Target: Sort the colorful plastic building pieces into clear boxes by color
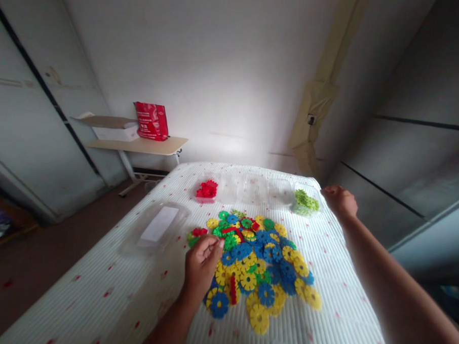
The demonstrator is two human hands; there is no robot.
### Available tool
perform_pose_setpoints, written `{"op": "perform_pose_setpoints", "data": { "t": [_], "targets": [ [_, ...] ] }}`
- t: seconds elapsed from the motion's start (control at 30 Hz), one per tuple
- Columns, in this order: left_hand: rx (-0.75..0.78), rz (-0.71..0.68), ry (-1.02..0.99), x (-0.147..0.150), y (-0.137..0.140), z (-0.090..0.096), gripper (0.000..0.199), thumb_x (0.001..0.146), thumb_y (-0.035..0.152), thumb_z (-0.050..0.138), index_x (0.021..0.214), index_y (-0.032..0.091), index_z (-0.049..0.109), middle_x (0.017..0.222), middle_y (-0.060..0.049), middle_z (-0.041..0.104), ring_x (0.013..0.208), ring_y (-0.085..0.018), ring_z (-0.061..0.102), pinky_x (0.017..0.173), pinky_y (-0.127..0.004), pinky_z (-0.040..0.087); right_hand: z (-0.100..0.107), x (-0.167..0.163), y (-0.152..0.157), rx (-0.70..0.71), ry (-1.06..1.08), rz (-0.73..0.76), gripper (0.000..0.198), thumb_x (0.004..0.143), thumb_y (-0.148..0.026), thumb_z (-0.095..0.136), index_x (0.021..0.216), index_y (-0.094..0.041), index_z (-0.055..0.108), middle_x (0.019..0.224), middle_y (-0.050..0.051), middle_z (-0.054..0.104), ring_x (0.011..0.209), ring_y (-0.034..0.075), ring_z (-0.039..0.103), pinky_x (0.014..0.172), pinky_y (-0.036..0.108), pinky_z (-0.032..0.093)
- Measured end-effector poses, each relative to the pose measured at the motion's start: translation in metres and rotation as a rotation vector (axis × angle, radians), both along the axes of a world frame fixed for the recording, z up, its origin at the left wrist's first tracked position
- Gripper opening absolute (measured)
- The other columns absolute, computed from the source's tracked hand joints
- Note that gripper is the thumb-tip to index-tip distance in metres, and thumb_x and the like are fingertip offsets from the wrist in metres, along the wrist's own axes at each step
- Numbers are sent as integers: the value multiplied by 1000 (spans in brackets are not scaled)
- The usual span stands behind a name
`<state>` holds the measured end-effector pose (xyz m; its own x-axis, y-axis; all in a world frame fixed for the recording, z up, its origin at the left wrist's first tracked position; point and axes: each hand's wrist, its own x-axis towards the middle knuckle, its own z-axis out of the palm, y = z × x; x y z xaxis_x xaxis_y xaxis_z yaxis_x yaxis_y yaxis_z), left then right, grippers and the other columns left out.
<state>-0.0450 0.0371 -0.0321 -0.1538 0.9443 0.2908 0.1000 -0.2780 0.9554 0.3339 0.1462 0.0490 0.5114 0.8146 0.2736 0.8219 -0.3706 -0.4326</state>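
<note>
A heap of flower-shaped plastic disc pieces [260, 290], blue, yellow, green and red, lies spread on the table. At its left edge is my left hand [202, 257], fingers curled and thumb against the forefinger; anything pinched there is too small to make out. My right hand [341, 201] hovers at the table's far right corner, just right of a clear tub [306, 212] with light green pieces [306, 198]. Its fingers are bent closed, and what they may hold is hidden. Another clear tub [205, 200] at the back left carries red pieces [208, 188].
Between the two tubs stand more clear tubs [252, 190] in a row. A clear plastic lid [177, 210] with a white paper [159, 227] lies on the left. Beyond the table, a side desk [154, 145] bears a red bag [151, 121] and a white box [115, 132].
</note>
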Motion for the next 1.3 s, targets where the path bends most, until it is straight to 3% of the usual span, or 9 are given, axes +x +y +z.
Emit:
{"op": "perform_pose_setpoints", "data": {
  "t": [0.13,0.23,0.4,0.53,0.8,0.97,1.07,1.17,1.3],
  "targets": [
    [50,244,43,-28,9,7,21,74,36,57,71,16,56,66,0,58,62,-11,54,60,-19,45,-9,2,-31,-40,-41,-80,44,80,-43,40,106,-17,64,94,15,64,74,19,55,58,27,31],
    [21,391,47,-47,16,9,22,74,37,56,70,16,56,60,2,56,58,-10,53,55,-18,43,-30,7,-53,-27,-53,-97,43,80,-43,37,103,-18,64,94,14,64,74,20,55,59,27,32],
    [0,368,109,-52,24,-3,23,74,37,55,67,16,56,57,3,55,55,-10,52,54,-17,42,-79,27,-76,-62,19,-116,41,79,-42,36,96,-18,64,92,12,65,84,25,57,66,29,37],
    [20,296,227,-46,28,-16,22,78,35,50,75,16,59,67,-1,62,65,-13,58,61,-20,45,-101,38,-78,-81,63,-154,41,79,-44,35,95,-18,63,96,13,64,90,28,57,69,31,40],
    [103,216,749,-36,29,-21,25,77,18,45,96,19,61,100,-7,62,97,-20,55,90,-34,41,-102,31,-78,-218,-41,-55,42,79,-47,34,97,-23,63,98,12,64,85,29,59,63,32,41],
    [-6,284,955,-23,22,-23,35,76,29,52,110,25,57,126,-9,48,117,-28,41,96,-45,32,-100,29,-79,-215,-31,-46,41,77,-46,37,97,-22,64,95,13,65,82,28,59,62,32,41],
    [-96,294,981,-20,20,-27,42,75,40,54,114,25,55,133,-11,41,121,-33,35,97,-50,30,-100,29,-78,-206,-39,-45,40,77,-45,37,95,-23,64,95,12,65,82,28,60,62,32,41],
    [-95,266,932,-20,23,-31,43,75,43,54,114,23,56,132,-11,41,121,-32,37,99,-48,30,-100,29,-78,-208,-42,-49,40,78,-45,37,96,-22,64,95,13,65,81,28,60,61,33,41],
    [2,92,727,-17,23,-33,44,75,34,54,117,21,53,126,-10,50,117,-25,44,100,-41,33,-97,28,-78,-241,-22,-49,41,78,-45,37,98,-20,64,97,14,65,81,28,60,59,32,41]
  ]
}}
